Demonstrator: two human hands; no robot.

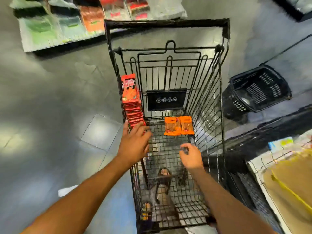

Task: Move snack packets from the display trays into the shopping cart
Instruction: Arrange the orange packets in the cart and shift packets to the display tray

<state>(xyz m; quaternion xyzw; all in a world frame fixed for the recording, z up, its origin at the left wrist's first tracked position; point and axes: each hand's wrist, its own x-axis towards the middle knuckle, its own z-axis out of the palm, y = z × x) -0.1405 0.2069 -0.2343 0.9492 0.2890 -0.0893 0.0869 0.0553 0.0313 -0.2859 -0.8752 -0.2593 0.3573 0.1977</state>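
So the black wire shopping cart [209, 102] sits dead centre, seen from above, on a grey floor [50, 98]. A row of red snack packets [132, 102] stands on edge, packed one behind another along the cart's left wall. Two orange packets [179, 125] lie flat side by side on the cart's mesh bottom, over toward the right wall, well apart from the red ones.

The left hand [135, 142] is inside the cart with its fingers [143, 130] spread and straight, holding nothing. The tips are right at the near end of the red row, but it's too blurry to say whether they actually touch it. The right hand [191, 156] hovers over the mesh, nearer than the orange packets, with its fingers [184, 147] curled in. There's a dark smudge at the tips, and honestly I can't tell if they're pinching something or just hanging loose.

The display trays [67, 27] are up at the top left on the floor, full of green, orange and red packs, all smeared by motion. A black plastic basket [258, 88] sits to the right of the cart, and a shelf [263, 174] with yellowish packs fills the bottom right corner. A sandalled foot [164, 173] shows through the cart's mesh.
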